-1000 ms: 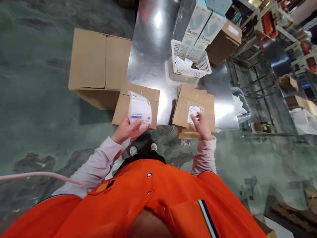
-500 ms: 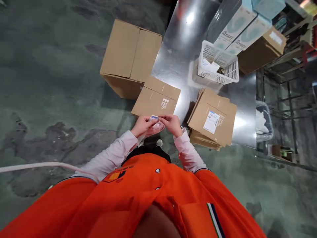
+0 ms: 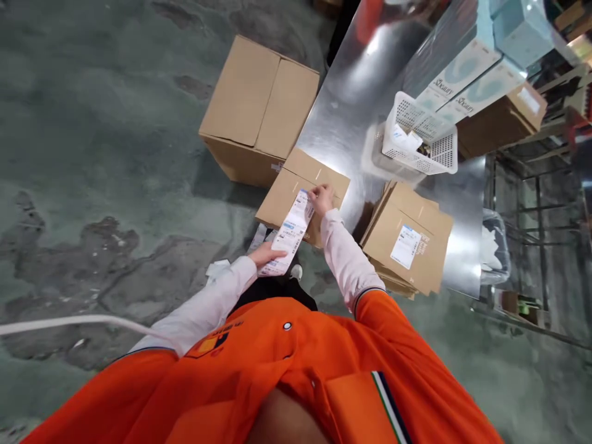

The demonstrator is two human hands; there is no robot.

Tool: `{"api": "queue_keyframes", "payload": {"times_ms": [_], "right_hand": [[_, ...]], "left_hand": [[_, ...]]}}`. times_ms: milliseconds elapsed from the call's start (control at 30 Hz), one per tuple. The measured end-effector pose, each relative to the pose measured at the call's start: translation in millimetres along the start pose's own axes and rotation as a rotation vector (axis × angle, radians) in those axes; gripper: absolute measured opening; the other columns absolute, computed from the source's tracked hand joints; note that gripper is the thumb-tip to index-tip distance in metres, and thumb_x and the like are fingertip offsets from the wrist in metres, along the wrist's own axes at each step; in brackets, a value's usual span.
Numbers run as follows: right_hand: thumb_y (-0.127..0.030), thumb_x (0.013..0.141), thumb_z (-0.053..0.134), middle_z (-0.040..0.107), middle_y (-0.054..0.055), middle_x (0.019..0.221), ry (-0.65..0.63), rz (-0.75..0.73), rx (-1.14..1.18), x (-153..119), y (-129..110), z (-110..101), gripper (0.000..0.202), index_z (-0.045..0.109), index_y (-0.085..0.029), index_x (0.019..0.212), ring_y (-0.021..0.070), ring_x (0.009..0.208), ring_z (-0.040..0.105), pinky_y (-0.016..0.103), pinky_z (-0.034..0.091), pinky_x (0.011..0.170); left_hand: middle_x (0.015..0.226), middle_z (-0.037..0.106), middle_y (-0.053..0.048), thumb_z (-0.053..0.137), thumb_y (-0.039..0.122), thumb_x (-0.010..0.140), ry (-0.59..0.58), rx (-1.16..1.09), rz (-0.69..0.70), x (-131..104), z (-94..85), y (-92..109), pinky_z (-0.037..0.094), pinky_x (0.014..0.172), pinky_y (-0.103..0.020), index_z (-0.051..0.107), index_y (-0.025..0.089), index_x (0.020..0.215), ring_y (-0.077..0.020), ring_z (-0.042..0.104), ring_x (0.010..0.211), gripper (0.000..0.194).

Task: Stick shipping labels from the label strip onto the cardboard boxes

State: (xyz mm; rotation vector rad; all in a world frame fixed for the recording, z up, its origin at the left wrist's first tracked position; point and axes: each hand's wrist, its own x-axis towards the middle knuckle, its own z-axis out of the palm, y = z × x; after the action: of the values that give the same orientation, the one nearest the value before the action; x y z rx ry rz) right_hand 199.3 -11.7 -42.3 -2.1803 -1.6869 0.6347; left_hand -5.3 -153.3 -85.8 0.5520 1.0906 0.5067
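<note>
A long strip of printed shipping labels (image 3: 292,229) stretches between my hands, slanting up to the right. My left hand (image 3: 267,254) is closed on its lower part, close to my body. Its upper end is pinched by my right hand (image 3: 322,198), which is over a flat brown carton (image 3: 282,191) at the table's near corner. Part of that carton is hidden under the strip and my right hand. To the right lies a stack of flat cartons (image 3: 428,228), the top one bearing a white label (image 3: 406,246).
A large closed cardboard box (image 3: 259,92) stands left of the metal table (image 3: 342,105). On the table are a white plastic basket (image 3: 419,154) with papers inside and tall light-blue boxes (image 3: 467,68). A clear-lined bin (image 3: 494,246) is beyond the right edge.
My right hand has moved up and forward over the flat carton, drawing the label strip out long. My left hand has come slightly back towards my body, still holding the lower part.
</note>
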Motion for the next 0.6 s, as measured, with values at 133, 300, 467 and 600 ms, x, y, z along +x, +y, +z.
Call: {"api": "queue_keyframes", "payload": {"times_ms": [133, 300, 467, 600], "right_hand": [[-0.038, 0.092, 0.066, 0.041, 0.021, 0.154, 0.046, -0.031, -0.149, 17.7, -1.8, 18.0, 0.050, 0.062, -0.014, 0.135, 0.0332, 0.142, 0.035, 0.051, 0.028, 0.116], [-0.036, 0.094, 0.061, 0.028, 0.025, 0.164, -0.208, -0.464, -0.242, -30.4, -8.6, 40.6, 0.067, 0.044, -0.003, 0.150, 0.0364, 0.156, 0.016, 0.062, 0.003, 0.124], [-0.035, 0.096, 0.054, 0.065, 0.010, 0.135, -0.289, -0.644, 0.039, -118.2, 9.6, 37.4, 0.039, 0.067, -0.019, 0.129, 0.0264, 0.136, 0.053, 0.044, 0.036, 0.121], [-0.025, 0.097, 0.043, 0.063, 0.020, 0.124, 0.073, -0.174, -0.022, -133.0, 34.4, 8.2, 0.043, 0.062, -0.015, 0.134, 0.0313, 0.116, 0.062, 0.051, 0.051, 0.104]], "left_hand": [[0.104, 0.076, -0.021, 0.097, 0.041, 0.034, 0.059, 0.062, 0.009, -32.6, -19.0, -33.6, 0.053, 0.096, -0.049, 0.078, 0.014, 0.083, -0.0415, 0.066, 0.114, 0.060], [0.095, 0.077, -0.018, 0.094, 0.046, 0.042, 0.109, 0.094, 0.055, -55.9, -36.9, -19.1, 0.057, 0.084, -0.047, 0.078, 0.015, 0.081, -0.0405, 0.071, 0.101, 0.052], [0.093, 0.076, -0.018, 0.077, 0.050, 0.065, 0.361, 0.140, 0.257, -8.0, -40.1, 67.8, 0.058, 0.081, -0.039, 0.072, 0.012, 0.081, -0.0343, 0.072, 0.095, 0.042], [0.109, 0.073, -0.022, 0.069, 0.036, 0.072, 0.533, 0.369, 0.435, 44.5, -21.4, 123.6, 0.049, 0.099, -0.040, 0.068, 0.014, 0.076, -0.0385, 0.061, 0.123, 0.022]]}}
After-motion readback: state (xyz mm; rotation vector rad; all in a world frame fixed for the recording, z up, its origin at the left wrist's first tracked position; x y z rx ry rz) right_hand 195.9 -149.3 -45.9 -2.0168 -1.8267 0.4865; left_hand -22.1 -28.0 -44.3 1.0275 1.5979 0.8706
